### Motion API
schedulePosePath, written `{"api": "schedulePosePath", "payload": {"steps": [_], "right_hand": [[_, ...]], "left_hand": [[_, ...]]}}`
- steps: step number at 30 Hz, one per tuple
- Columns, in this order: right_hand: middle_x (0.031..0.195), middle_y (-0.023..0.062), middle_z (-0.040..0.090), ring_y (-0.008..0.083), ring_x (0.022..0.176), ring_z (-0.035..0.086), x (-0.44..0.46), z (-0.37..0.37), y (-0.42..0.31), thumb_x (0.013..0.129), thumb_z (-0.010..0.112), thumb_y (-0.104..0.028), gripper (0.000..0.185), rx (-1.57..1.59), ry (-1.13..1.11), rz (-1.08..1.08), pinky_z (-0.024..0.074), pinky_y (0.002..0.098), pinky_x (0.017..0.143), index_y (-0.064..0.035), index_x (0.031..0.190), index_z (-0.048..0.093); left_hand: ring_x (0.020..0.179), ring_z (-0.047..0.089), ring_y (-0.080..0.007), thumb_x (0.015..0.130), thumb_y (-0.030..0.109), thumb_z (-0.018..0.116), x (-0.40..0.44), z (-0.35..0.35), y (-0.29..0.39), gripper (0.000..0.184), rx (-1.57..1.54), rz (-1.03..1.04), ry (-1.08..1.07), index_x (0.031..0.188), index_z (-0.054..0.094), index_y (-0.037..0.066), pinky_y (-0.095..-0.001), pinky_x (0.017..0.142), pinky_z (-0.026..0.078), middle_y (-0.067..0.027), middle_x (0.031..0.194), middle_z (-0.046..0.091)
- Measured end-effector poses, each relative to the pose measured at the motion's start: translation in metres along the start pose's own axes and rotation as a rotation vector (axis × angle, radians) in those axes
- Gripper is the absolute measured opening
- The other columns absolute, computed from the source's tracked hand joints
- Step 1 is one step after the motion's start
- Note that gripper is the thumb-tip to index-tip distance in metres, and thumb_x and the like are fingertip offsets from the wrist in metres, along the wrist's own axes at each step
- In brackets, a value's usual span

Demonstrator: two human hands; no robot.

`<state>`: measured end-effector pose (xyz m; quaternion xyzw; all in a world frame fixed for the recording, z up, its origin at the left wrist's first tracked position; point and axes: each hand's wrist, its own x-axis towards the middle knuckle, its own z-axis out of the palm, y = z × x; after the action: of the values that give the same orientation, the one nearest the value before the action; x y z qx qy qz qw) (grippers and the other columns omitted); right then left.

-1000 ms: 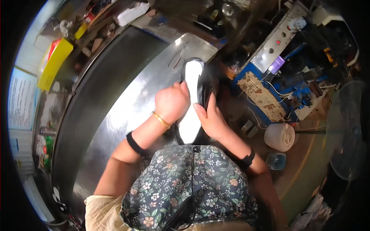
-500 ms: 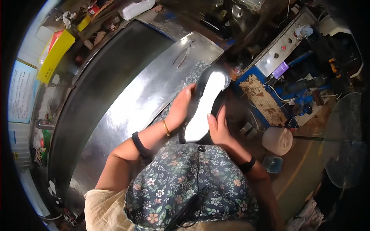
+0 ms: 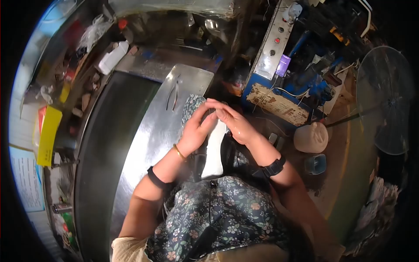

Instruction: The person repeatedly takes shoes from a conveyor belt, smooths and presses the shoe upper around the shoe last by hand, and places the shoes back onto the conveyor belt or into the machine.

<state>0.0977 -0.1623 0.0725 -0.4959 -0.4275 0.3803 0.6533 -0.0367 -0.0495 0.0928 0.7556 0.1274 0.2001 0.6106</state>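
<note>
A shoe with a bright white sole (image 3: 214, 153) lies sole up in front of my floral apron (image 3: 227, 218), its heel end nearest me. My left hand (image 3: 197, 129) is wrapped round the far end from the left, fingers meeting over the top. From the right, my right hand (image 3: 235, 124) holds the same end, and the fingertips of both hands touch. The hands hide the far tip of the shoe. Beyond them, a pair of pliers (image 3: 173, 97) rests on the metal table (image 3: 150, 126).
A dark belt (image 3: 100, 166) curves along the left. At the right stand a blue machine (image 3: 281, 102) with buttons, a plastic jug (image 3: 310, 137), a small blue container (image 3: 315, 164) and a fan (image 3: 386, 100). A yellow box (image 3: 49, 135) is at the far left.
The shoe has gone from tilted right to nearly upright in view. Both hands have moved up to its far end and come together. The whole view has turned.
</note>
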Motion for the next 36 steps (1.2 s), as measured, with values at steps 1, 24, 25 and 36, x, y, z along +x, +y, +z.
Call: {"api": "schedulePosePath", "payload": {"steps": [1, 24, 25, 36], "right_hand": [[0.134, 0.0097, 0.055, 0.0216, 0.129, 0.047, 0.000, -0.003, 0.004, 0.104, 0.050, -0.019, 0.029, -0.065, -0.005, -0.053, 0.0334, 0.0329, 0.110, -0.0055, 0.128, 0.060], [0.145, 0.0126, 0.046, 0.0244, 0.139, 0.039, -0.024, 0.002, -0.011, 0.090, 0.060, -0.002, 0.061, -0.272, -0.001, -0.136, 0.0296, 0.0367, 0.115, -0.0032, 0.147, 0.037], [0.145, 0.0134, 0.045, 0.0254, 0.139, 0.039, -0.026, 0.007, -0.009, 0.091, 0.059, -0.002, 0.059, -0.359, 0.063, -0.151, 0.0297, 0.0366, 0.115, -0.0029, 0.146, 0.038], [0.149, 0.0116, 0.037, 0.0224, 0.142, 0.031, -0.033, -0.004, -0.004, 0.084, 0.069, -0.001, 0.077, -0.124, -0.011, -0.042, 0.0249, 0.0345, 0.117, -0.0031, 0.151, 0.031]], "left_hand": [[0.124, 0.052, -0.0210, 0.099, 0.026, 0.057, 0.000, 0.000, -0.011, 0.040, -0.080, -0.019, 0.009, 0.132, 0.053, 0.003, -0.0325, 0.105, 0.039, -0.0096, 0.130, 0.057], [0.117, 0.050, -0.0140, 0.100, 0.021, 0.058, -0.003, 0.001, 0.000, 0.038, -0.230, -0.075, -0.005, 0.134, 0.051, 0.006, -0.0283, 0.102, 0.039, -0.0046, 0.125, 0.057], [0.117, 0.050, -0.0140, 0.100, 0.021, 0.058, -0.004, 0.000, -0.001, 0.038, -0.240, -0.099, -0.005, 0.134, 0.051, 0.006, -0.0285, 0.102, 0.039, -0.0046, 0.124, 0.057], [0.115, 0.052, -0.0136, 0.098, 0.020, 0.060, 0.000, 0.006, 0.002, 0.039, -0.300, -0.114, -0.024, 0.133, 0.052, 0.006, -0.0281, 0.099, 0.042, -0.0040, 0.123, 0.058]]}}
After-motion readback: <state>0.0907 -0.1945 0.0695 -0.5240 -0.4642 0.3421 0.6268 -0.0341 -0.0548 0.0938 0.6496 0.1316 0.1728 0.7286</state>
